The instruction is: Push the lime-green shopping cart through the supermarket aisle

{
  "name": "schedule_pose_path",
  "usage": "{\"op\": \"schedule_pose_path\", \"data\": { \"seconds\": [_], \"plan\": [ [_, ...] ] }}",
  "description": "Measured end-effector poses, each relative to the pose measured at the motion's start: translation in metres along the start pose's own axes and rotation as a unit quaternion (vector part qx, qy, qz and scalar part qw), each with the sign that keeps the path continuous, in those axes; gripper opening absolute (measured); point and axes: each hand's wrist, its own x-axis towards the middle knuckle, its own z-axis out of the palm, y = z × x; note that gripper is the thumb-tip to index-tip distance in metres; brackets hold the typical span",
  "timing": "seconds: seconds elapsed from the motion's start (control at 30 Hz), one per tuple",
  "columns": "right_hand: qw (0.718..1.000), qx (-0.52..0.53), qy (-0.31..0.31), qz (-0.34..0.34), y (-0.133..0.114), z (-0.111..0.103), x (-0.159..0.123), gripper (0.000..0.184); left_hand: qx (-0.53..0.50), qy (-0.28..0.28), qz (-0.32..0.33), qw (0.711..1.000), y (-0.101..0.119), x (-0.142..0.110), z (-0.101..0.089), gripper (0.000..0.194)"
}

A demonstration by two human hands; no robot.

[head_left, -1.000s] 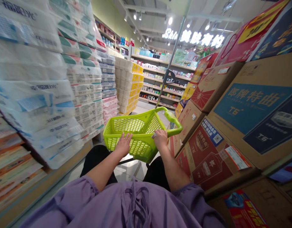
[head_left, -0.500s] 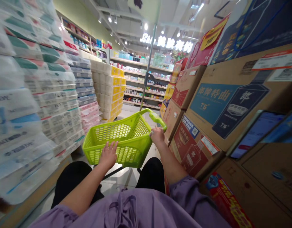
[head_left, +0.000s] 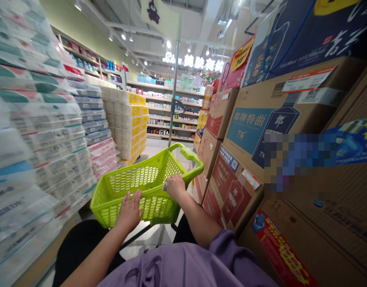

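A lime-green plastic shopping cart [head_left: 126, 179] with perforated walls stands in front of my knees, a handle at its right end. My left hand [head_left: 129, 211] rests against the near wall, its fingers outstretched around the upper edge. Further right, my right hand [head_left: 175, 186] is closed over the near rim, between the wall's middle and the handle. Something small and greyish-white shows at its fingers; I cannot make out what it is. The part of the basket's inside that shows holds nothing. A pole [head_left: 174, 87] with a bear-print flag [head_left: 161, 18] rises behind the cart's far side.
Stacked tissue packs [head_left: 57, 147] line the left side, with yellow-and-white paper packs [head_left: 129, 123] beyond. Cardboard cartons [head_left: 246, 123] with price tags crowd close on the right. Stocked shelves [head_left: 171, 99] cross the back. Tiled floor [head_left: 155, 149] shows between.
My right hand has shifted left along the near rim, away from the handle. My left hand still touches the near wall. The view has turned right, and the phone at right no longer shows.
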Motion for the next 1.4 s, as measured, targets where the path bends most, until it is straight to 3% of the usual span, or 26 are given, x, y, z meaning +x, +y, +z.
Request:
{"op": "schedule_pose_path", "data": {
  "seconds": [0.1, 0.2, 0.53, 0.93, 1.07, 1.17, 1.27, 1.4],
  "plan": [
    [0.998, -0.014, 0.009, 0.063, 0.022, -0.023, 0.000, 0.017, -0.019, 0.016, 0.027, 0.999, -0.001, -0.002, 0.002, 0.063],
    [0.998, 0.015, 0.023, 0.048, 0.041, -0.034, -0.005, 0.018, -0.031, 0.018, 0.037, 0.999, 0.001, -0.003, 0.002, 0.065],
    [0.996, 0.004, 0.086, 0.018, 0.034, -0.009, -0.026, 0.017, -0.026, 0.006, 0.041, 0.999, -0.008, -0.002, 0.002, 0.067],
    [0.998, 0.016, -0.028, -0.059, -0.037, 0.027, -0.014, 0.020, -0.053, -0.007, 0.013, 0.999, 0.007, -0.001, -0.002, 0.066],
    [0.997, 0.042, -0.047, -0.036, -0.038, 0.017, -0.008, 0.043, -0.117, 0.083, 0.024, 0.989, 0.021, -0.002, -0.011, 0.060],
    [0.995, 0.058, -0.085, 0.003, -0.035, 0.010, 0.000, 0.047, -0.178, 0.140, 0.129, 0.966, 0.039, 0.005, -0.019, 0.060],
    [0.990, 0.074, -0.116, 0.017, -0.035, 0.008, 0.008, 0.043, -0.222, 0.148, 0.214, 0.940, 0.053, 0.020, -0.023, 0.067],
    [0.990, 0.068, -0.123, -0.022, -0.028, 0.005, 0.014, 0.033, -0.273, 0.109, 0.176, 0.940, 0.061, 0.044, -0.017, 0.063]
  ]
}}
